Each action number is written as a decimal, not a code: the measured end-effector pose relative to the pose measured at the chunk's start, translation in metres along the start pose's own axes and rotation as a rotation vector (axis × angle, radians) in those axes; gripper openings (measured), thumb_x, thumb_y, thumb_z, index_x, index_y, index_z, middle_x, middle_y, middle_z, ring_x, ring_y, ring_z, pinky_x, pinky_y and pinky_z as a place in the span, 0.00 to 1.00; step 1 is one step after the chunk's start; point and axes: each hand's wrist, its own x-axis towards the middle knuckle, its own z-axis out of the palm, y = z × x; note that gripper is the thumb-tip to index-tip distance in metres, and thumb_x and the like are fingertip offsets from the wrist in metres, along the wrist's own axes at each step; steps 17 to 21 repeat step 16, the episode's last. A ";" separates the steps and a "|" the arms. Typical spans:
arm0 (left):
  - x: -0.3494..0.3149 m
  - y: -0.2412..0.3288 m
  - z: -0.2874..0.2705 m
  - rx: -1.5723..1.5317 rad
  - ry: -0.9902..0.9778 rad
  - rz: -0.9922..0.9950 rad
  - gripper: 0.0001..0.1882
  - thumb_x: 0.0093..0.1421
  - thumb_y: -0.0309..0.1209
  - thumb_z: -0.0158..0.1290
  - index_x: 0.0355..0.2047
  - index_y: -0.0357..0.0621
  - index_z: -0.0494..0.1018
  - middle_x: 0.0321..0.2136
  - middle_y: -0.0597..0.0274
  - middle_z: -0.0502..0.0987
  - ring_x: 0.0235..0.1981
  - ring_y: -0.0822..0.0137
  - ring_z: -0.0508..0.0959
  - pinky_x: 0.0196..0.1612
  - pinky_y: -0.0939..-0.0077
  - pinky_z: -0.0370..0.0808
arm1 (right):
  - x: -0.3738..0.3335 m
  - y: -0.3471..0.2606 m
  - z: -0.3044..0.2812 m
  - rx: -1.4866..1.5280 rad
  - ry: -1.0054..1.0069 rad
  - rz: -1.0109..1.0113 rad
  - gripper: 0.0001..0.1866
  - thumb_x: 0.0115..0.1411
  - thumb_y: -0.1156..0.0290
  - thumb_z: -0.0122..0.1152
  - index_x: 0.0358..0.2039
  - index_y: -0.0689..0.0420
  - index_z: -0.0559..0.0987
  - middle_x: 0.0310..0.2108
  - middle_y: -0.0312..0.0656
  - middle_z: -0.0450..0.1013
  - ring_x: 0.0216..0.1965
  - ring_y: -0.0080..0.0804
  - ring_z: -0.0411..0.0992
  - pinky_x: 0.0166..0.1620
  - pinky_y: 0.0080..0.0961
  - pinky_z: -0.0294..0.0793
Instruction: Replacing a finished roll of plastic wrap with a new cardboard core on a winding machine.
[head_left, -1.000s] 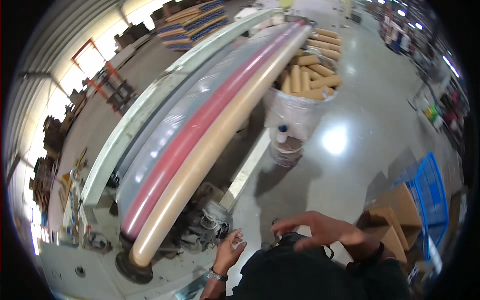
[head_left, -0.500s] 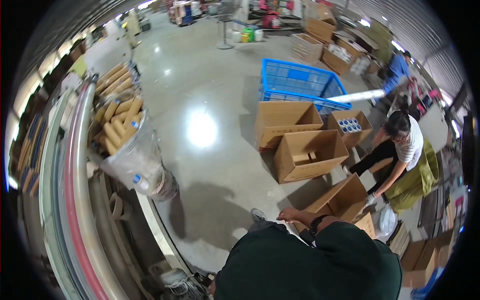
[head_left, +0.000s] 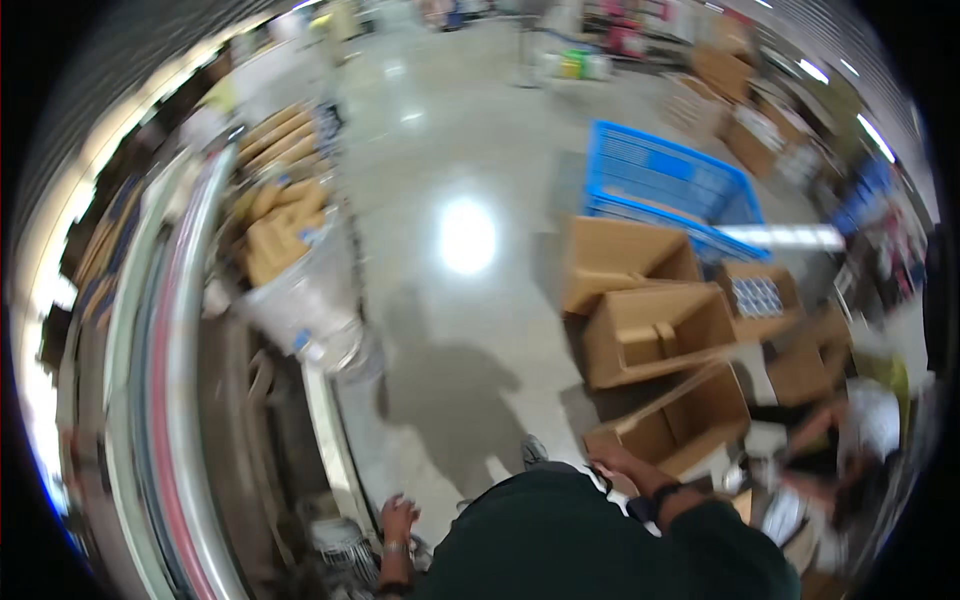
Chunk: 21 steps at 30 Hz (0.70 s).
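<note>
My left hand (head_left: 399, 517) hangs low beside the rack of long rolls, its fingers loosely bent and apart, with nothing seen in it. My right hand (head_left: 612, 457) is beside the near edge of an open cardboard box (head_left: 705, 415); motion blur hides its fingers, and I cannot tell if it touches the box. Past that box stand two more open boxes, a middle carton (head_left: 655, 335) and a rear carton (head_left: 630, 262). A smaller carton (head_left: 765, 300) holds several blue-and-white round-ended items.
At the left are long rolls (head_left: 160, 370) and a plastic-wrapped bundle (head_left: 300, 290) with brown tubes (head_left: 280, 235). A blue crate (head_left: 670, 180) with a white roll (head_left: 780, 237) stands behind the boxes. A blurred co-worker (head_left: 870, 425) bends at the right.
The view has swung left, so everything sits further right. My left hand has come into sight. The co-worker's hand has left the near box. Another brown box shows in front of the co-worker.
</note>
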 end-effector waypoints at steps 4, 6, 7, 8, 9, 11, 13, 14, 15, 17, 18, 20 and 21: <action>-0.012 0.036 0.035 -0.028 -0.015 0.071 0.25 0.54 0.29 0.57 0.52 0.34 0.67 0.29 0.56 0.77 0.25 0.69 0.78 0.26 0.77 0.75 | -0.014 -0.069 -0.048 0.867 0.099 0.807 0.08 0.62 0.66 0.55 0.38 0.55 0.77 0.23 0.35 0.69 0.20 0.25 0.66 0.21 0.19 0.66; -0.019 0.049 0.052 0.122 -0.042 0.056 0.25 0.54 0.31 0.57 0.51 0.34 0.68 0.27 0.57 0.77 0.25 0.70 0.79 0.27 0.77 0.75 | -0.025 -0.009 -0.037 0.910 0.040 0.758 0.19 0.61 0.59 0.57 0.46 0.59 0.77 0.35 0.42 0.75 0.29 0.34 0.76 0.29 0.25 0.75; -0.016 0.035 0.046 0.124 -0.020 0.063 0.24 0.54 0.31 0.57 0.51 0.33 0.68 0.27 0.55 0.78 0.24 0.69 0.79 0.26 0.76 0.75 | -0.017 -0.006 -0.041 0.894 0.023 0.741 0.19 0.61 0.59 0.57 0.46 0.59 0.77 0.35 0.42 0.75 0.29 0.34 0.76 0.29 0.25 0.75; -0.013 0.019 0.042 0.113 -0.009 0.068 0.24 0.54 0.31 0.57 0.51 0.33 0.68 0.27 0.55 0.78 0.24 0.69 0.79 0.26 0.76 0.75 | -0.015 -0.006 -0.045 0.873 0.034 0.744 0.19 0.61 0.59 0.57 0.46 0.58 0.76 0.36 0.42 0.75 0.30 0.33 0.76 0.29 0.25 0.75; -0.009 0.003 0.036 0.123 -0.008 0.014 0.24 0.54 0.31 0.57 0.51 0.33 0.68 0.27 0.54 0.79 0.24 0.68 0.80 0.26 0.75 0.75 | -0.012 -0.006 -0.049 0.855 0.049 0.744 0.18 0.60 0.60 0.57 0.46 0.58 0.76 0.37 0.43 0.75 0.30 0.33 0.75 0.29 0.24 0.75; -0.008 -0.021 0.018 0.168 0.004 -0.079 0.25 0.53 0.31 0.57 0.50 0.33 0.69 0.28 0.52 0.79 0.23 0.66 0.80 0.25 0.73 0.76 | -0.011 -0.035 -0.059 0.823 0.087 0.742 0.19 0.60 0.60 0.58 0.46 0.59 0.76 0.37 0.42 0.75 0.30 0.33 0.76 0.29 0.24 0.75; -0.010 -0.024 0.010 0.227 -0.032 -0.128 0.26 0.52 0.32 0.58 0.50 0.33 0.70 0.26 0.51 0.80 0.22 0.64 0.81 0.24 0.72 0.77 | -0.011 -0.040 -0.059 0.789 0.186 0.764 0.20 0.59 0.59 0.58 0.47 0.59 0.75 0.38 0.42 0.75 0.32 0.34 0.76 0.30 0.26 0.75; -0.010 -0.029 0.003 0.244 -0.020 -0.140 0.26 0.52 0.31 0.58 0.51 0.34 0.70 0.25 0.50 0.80 0.21 0.64 0.81 0.25 0.72 0.77 | -0.008 -0.039 -0.056 0.799 0.197 0.757 0.20 0.59 0.59 0.58 0.47 0.59 0.75 0.38 0.42 0.75 0.32 0.34 0.76 0.30 0.26 0.75; -0.008 -0.032 -0.004 0.278 -0.038 -0.130 0.26 0.52 0.31 0.58 0.51 0.35 0.70 0.25 0.50 0.80 0.22 0.63 0.81 0.26 0.71 0.78 | -0.005 -0.038 -0.051 0.840 0.214 0.757 0.19 0.60 0.62 0.59 0.48 0.59 0.73 0.39 0.43 0.75 0.31 0.36 0.76 0.32 0.29 0.77; -0.008 -0.033 -0.012 0.314 -0.058 -0.122 0.26 0.52 0.31 0.58 0.51 0.35 0.70 0.26 0.50 0.80 0.23 0.62 0.82 0.26 0.70 0.78 | -0.004 -0.043 -0.045 0.882 0.231 0.760 0.19 0.60 0.65 0.61 0.49 0.59 0.71 0.39 0.44 0.75 0.31 0.37 0.77 0.33 0.32 0.79; -0.008 -0.033 -0.012 0.314 -0.058 -0.122 0.26 0.52 0.31 0.58 0.51 0.35 0.70 0.26 0.50 0.80 0.23 0.62 0.82 0.26 0.70 0.78 | -0.004 -0.043 -0.045 0.882 0.231 0.760 0.19 0.60 0.65 0.61 0.49 0.59 0.71 0.39 0.44 0.75 0.31 0.37 0.77 0.33 0.32 0.79; -0.008 -0.033 -0.012 0.314 -0.058 -0.122 0.26 0.52 0.31 0.58 0.51 0.35 0.70 0.26 0.50 0.80 0.23 0.62 0.82 0.26 0.70 0.78 | -0.004 -0.043 -0.045 0.882 0.231 0.760 0.19 0.60 0.65 0.61 0.49 0.59 0.71 0.39 0.44 0.75 0.31 0.37 0.77 0.33 0.32 0.79; -0.008 -0.033 -0.012 0.314 -0.058 -0.122 0.26 0.52 0.31 0.58 0.51 0.35 0.70 0.26 0.50 0.80 0.23 0.62 0.82 0.26 0.70 0.78 | -0.004 -0.043 -0.045 0.882 0.231 0.760 0.19 0.60 0.65 0.61 0.49 0.59 0.71 0.39 0.44 0.75 0.31 0.37 0.77 0.33 0.32 0.79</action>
